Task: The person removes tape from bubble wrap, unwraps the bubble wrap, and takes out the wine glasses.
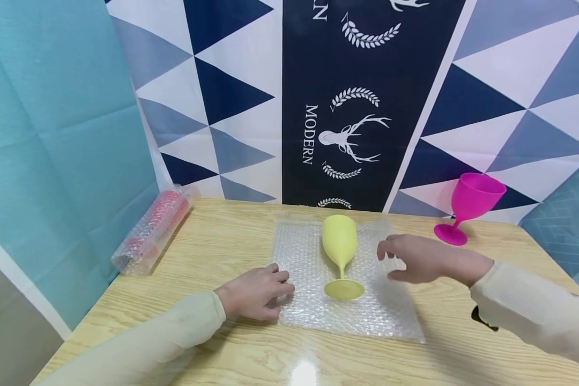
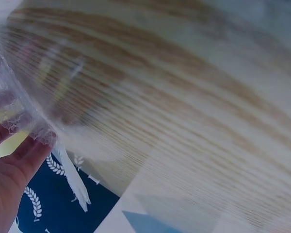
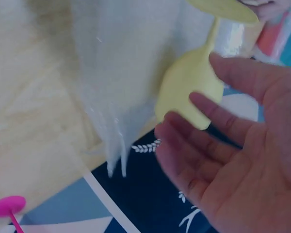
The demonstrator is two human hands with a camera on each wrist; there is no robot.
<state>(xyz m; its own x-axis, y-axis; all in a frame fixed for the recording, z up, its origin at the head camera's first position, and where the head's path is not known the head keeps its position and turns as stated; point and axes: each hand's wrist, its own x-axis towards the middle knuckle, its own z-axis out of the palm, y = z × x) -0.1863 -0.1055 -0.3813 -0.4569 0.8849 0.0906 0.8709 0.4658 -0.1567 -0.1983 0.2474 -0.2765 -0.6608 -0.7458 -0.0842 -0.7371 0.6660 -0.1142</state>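
A yellow plastic goblet (image 1: 340, 241) lies on its side on a sheet of bubble wrap (image 1: 309, 308), its bowl toward the wall and its round foot toward me. My left hand (image 1: 254, 292) is at the sheet's left edge with fingers loosely bent. In the left wrist view, clear wrap (image 2: 12, 99) overlaps the fingertips of that hand (image 2: 14, 167). Over the sheet's right side hovers my right hand (image 1: 415, 258), holding nothing. The right wrist view shows this hand (image 3: 252, 131) with fingers spread apart, overlapping the goblet (image 3: 189, 87).
At the back left lies a red object rolled in bubble wrap (image 1: 151, 230). A magenta goblet (image 1: 475, 197) stands upright at the back right, near the patterned wall cloth (image 1: 241, 155). Bare wooden table (image 1: 222, 230) shows between the red roll and the sheet.
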